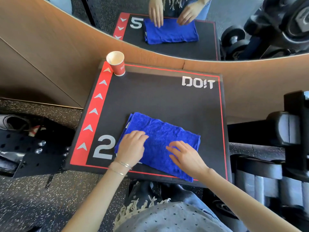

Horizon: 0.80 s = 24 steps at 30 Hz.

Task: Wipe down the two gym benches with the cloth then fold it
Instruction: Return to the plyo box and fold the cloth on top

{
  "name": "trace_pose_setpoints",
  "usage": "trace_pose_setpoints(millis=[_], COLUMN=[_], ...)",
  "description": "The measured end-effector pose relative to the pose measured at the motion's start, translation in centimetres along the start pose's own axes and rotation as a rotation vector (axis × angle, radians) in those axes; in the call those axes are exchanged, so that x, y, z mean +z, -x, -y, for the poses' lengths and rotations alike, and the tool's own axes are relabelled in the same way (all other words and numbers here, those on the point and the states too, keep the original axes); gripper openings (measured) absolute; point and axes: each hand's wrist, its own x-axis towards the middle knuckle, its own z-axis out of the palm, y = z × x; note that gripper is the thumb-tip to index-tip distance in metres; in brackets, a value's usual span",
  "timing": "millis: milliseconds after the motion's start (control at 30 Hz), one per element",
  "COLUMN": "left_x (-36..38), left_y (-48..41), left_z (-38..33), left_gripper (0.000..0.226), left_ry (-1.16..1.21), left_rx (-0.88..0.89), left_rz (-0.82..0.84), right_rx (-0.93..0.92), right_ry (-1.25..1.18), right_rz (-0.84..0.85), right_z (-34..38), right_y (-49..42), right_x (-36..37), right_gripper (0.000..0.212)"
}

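Observation:
A blue cloth (164, 134) lies folded into a rectangle on the near half of a black padded bench top (160, 101) that has a red stripe with arrows, a large "2" and the word "DO!T". My left hand (132, 149) rests flat on the cloth's left part, fingers lightly bent. On the cloth's near right part my right hand (185, 156) lies with its fingers spread. Neither hand grips the cloth.
A red paper cup (117, 63) stands upright at the bench's far left corner. A curved mirror (184, 22) behind the bench reflects the cloth and hands. Dumbbells (287, 129) sit on a rack at the right. A perforated black frame (30, 151) lies on the floor at left.

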Motion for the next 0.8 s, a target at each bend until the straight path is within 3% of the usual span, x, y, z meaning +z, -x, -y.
trace_pose_setpoints(millis=[200, 300, 467, 600, 667, 800], left_x=[4.0, 3.8, 3.0, 4.0, 4.4, 3.7], left_y=[-4.2, -4.0, -3.6, -3.5, -3.0, -1.3], left_z=[-0.9, 2.1, 4.2, 0.2, -0.1, 2.2], left_gripper=[0.055, 0.049, 0.049, 0.051, 0.051, 0.049], left_ry=[-0.032, -0.079, -0.137, -0.058, -0.006, 0.068], left_rx=[-0.002, -0.026, -0.219, 0.001, -0.017, -0.127], left_rz=[0.172, 0.123, 0.014, 0.052, 0.096, 0.073], right_rx=[0.229, 0.224, 0.356, 0.186, 0.08, 0.121], right_ry=[0.039, 0.086, 0.134, 0.09, 0.064, -0.087], right_rz=[0.165, 0.144, 0.1, 0.036, 0.072, 0.197], right_z=[-1.6, -3.7, -5.4, -2.5, -2.0, -6.1], right_y=[-2.9, -0.5, 2.1, 0.1, 0.0, 2.8], right_x=[2.0, 0.9, -0.1, 0.5, 0.8, 0.4], right_gripper=[0.054, 0.055, 0.054, 0.053, 0.05, 0.046])
